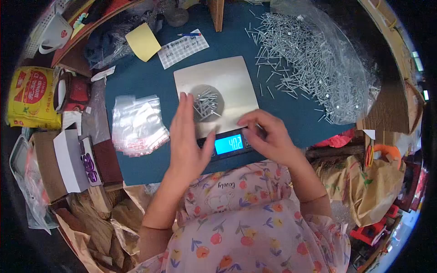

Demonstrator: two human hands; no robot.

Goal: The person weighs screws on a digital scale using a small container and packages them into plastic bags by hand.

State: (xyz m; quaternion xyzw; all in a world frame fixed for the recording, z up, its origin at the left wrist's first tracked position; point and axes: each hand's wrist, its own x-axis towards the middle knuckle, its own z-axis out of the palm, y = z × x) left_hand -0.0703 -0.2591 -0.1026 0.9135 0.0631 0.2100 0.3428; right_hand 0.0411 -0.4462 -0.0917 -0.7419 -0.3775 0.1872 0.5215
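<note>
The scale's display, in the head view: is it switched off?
No, the scale's display glows blue and shows digits, just in front of the pale weighing plate.

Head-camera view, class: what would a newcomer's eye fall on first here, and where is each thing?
Most striking is the big heap of metal fasteners, partly under clear plastic at the table's upper right. Next comes the glowing blue display at the near edge of the scale. A round dish of fasteners stands on the scale, beside the left hand.
</note>
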